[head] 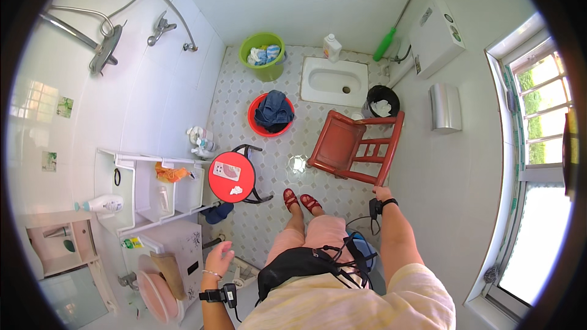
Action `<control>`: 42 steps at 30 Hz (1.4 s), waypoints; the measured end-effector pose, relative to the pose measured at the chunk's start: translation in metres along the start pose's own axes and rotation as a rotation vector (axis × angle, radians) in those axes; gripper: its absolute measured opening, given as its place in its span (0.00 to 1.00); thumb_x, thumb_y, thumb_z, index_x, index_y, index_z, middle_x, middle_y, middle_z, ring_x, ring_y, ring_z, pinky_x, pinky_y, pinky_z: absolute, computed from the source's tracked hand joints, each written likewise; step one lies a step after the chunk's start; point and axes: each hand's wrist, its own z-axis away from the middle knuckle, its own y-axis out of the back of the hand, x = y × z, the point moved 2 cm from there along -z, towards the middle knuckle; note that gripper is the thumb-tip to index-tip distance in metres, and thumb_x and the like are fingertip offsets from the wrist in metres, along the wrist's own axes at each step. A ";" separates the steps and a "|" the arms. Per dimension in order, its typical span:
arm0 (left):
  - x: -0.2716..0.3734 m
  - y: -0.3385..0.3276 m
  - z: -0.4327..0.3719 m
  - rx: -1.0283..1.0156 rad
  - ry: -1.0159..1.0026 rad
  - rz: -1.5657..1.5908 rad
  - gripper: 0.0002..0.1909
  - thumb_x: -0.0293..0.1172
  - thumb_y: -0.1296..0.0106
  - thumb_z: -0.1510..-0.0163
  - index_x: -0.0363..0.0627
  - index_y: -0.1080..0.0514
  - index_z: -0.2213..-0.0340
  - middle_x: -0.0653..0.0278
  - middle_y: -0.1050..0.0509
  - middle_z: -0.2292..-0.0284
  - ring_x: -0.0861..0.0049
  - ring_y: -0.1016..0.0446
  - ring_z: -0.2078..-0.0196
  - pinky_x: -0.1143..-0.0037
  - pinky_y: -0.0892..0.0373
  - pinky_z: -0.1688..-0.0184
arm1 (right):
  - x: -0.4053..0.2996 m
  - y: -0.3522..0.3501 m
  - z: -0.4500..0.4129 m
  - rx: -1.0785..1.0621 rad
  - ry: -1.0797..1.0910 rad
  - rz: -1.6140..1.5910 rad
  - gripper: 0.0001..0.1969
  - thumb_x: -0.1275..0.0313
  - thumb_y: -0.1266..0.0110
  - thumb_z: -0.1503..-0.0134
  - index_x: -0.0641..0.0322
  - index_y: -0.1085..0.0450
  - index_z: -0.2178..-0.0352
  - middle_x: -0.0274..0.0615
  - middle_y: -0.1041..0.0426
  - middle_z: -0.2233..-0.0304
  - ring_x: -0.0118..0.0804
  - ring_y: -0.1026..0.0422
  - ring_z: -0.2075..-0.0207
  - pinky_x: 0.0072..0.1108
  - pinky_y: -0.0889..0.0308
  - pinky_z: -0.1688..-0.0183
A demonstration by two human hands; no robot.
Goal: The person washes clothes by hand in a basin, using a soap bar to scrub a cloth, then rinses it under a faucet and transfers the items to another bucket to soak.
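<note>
My right hand (381, 193) grips the end of the backrest of a red wooden chair (339, 142), which stands on the tiled floor by the right wall. My left hand (220, 257) is raised with nothing in it, its fingers partly curled and apart, near the white washstand cabinet (185, 252). Ahead of it stands a round red stool (243, 176) with black legs, bearing a patterned card or packet (227, 171) and a crumpled white tissue (236, 190). A red basin (251, 124) holds dark blue denim clothing (274, 112).
A green bucket (268, 73) with cloths, a white bottle (332, 48), a squat toilet (309, 78) and a black waste bin (395, 101) stand beyond. White shelves (133, 160) line the left. Blue slippers (218, 213) lie beside the stool, and a blue container (362, 247) is behind my right leg.
</note>
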 end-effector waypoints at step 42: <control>0.161 -0.068 -0.034 -0.075 -0.035 -0.287 0.18 0.36 0.50 0.54 0.43 0.34 0.61 0.54 0.28 0.64 0.65 0.29 0.60 0.71 0.34 0.59 | 0.216 0.120 0.005 -0.007 -0.330 0.082 0.31 0.67 0.42 0.63 0.73 0.43 0.58 0.56 0.33 0.63 0.51 0.33 0.60 0.32 0.38 0.55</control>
